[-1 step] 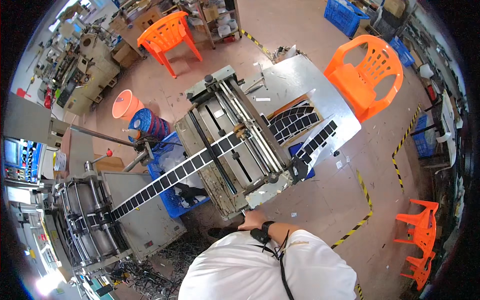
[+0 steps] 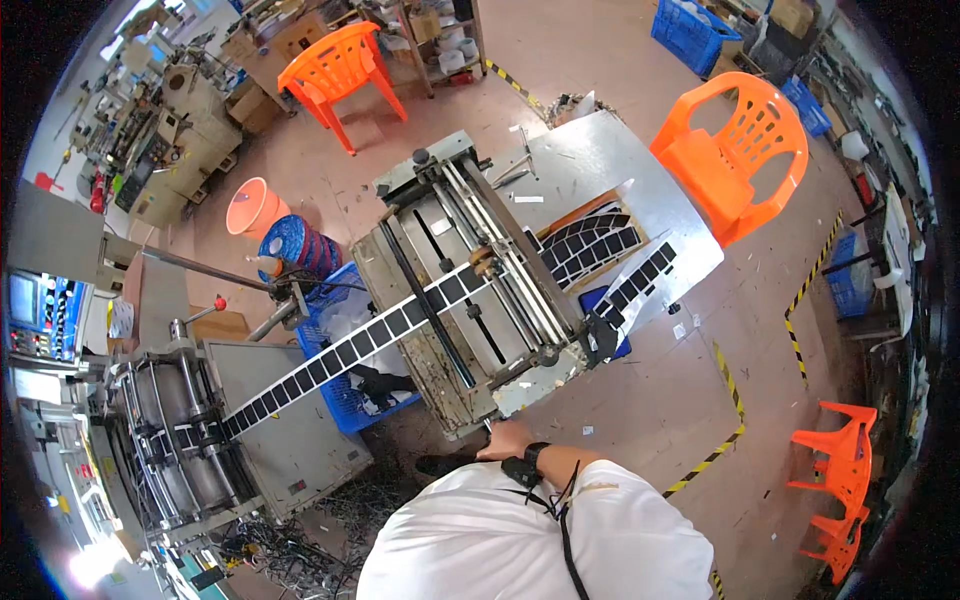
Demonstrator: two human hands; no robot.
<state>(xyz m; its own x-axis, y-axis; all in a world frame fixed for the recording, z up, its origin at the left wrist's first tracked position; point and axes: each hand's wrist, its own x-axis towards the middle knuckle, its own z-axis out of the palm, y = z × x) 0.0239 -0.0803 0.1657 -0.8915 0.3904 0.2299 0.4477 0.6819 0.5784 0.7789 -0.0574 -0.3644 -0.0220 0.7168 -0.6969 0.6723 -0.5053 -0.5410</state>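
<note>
My right hand (image 2: 507, 441), with a black watch (image 2: 530, 462) at its wrist, is closed at the near edge of a worn metal feeding machine (image 2: 425, 375). Its fingers wrap a short metal handle (image 2: 488, 424), mostly hidden by the hand. My left hand is out of sight. A long white strip with black squares (image 2: 345, 352) runs slantwise from this machine, under a dark bar, down to a roller machine (image 2: 180, 440) at left. More such strip lies curved in a shallow tray (image 2: 590, 245) on the metal table (image 2: 570, 160) to the right.
Below the strip stands a blue crate (image 2: 345, 405) with dark scraps and clear plastic. An orange chair (image 2: 710, 165) is beside the table; another orange chair (image 2: 340, 75) stands farther back. Dark tangled scrap (image 2: 330, 530) covers the floor at lower left. A pink bucket (image 2: 254, 210) stands at left.
</note>
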